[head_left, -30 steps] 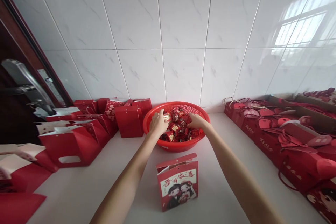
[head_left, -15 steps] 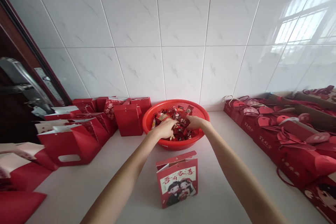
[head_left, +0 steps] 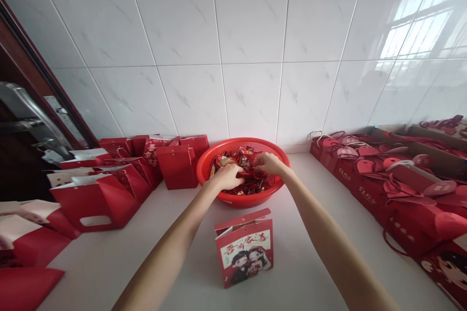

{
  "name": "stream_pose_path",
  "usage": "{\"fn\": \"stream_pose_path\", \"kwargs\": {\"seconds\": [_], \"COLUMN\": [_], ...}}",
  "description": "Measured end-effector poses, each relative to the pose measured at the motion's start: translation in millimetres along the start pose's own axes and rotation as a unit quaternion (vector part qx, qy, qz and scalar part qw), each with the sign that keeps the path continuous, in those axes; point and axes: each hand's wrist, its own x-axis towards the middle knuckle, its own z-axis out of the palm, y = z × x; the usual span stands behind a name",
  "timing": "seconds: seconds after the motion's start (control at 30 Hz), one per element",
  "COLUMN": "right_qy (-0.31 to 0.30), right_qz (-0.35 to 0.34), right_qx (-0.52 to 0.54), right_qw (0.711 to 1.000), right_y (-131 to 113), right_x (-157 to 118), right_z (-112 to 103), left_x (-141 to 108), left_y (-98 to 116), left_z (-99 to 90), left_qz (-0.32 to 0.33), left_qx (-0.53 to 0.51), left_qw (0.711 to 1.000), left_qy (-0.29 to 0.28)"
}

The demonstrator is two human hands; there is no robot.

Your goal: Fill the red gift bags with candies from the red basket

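The wrapped sweets (head_left: 245, 159), mostly red with touches of gold, lie heaped inside a round red basket (head_left: 251, 200) with perforated sides; the left hand (head_left: 228, 177) reaches in over the near left part of the heap, palm down, its fingers bent toward the middle; the right hand (head_left: 270, 164) reaches in from the other side, fingers curled down into the sweets; whether either hand grips a sweet I cannot tell, as the fingertips are partly hidden; the two hands are near each other but apart.

Just in front of the basket, between the forearms, a printed box (head_left: 245, 258) stands upright, its top partly open, a cartoon couple on its face; it and the basket rest on a pale surface (head_left: 299, 248); left of the basket stands a plain red box (head_left: 177, 169), with open red bags (head_left: 97, 199) grouped farther left; on the right runs a row of red boxes (head_left: 355, 182) with cord handles; behind everything rises a tiled wall (head_left: 251, 99); at far left is a dark door with a metal handle (head_left: 32, 107).
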Motion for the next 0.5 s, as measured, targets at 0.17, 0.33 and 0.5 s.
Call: {"fn": "stream_pose_path", "kwargs": {"seconds": [0.17, 0.33, 0.5], "right_qy": [0.02, 0.07, 0.104], "right_qz": [0.005, 0.062, 0.077], "right_qx": [0.188, 0.445, 0.469], "right_qw": [0.982, 0.891, 0.874], "right_y": [-0.7, -3.1, 0.1], "right_x": [-2.0, -5.1, -3.2], "right_z": [-0.5, -5.2, -6.3], "left_x": [-0.2, -2.1, -4.6], "left_y": [-0.8, 1.6, 3.7], "left_z": [-0.3, -5.2, -9.0], "left_qz": [-0.019, -0.068, -0.074], "left_qx": [-0.057, -0.125, -0.175], "left_qw": [0.995, 0.975, 0.962], "left_qy": [0.085, 0.169, 0.194]}}
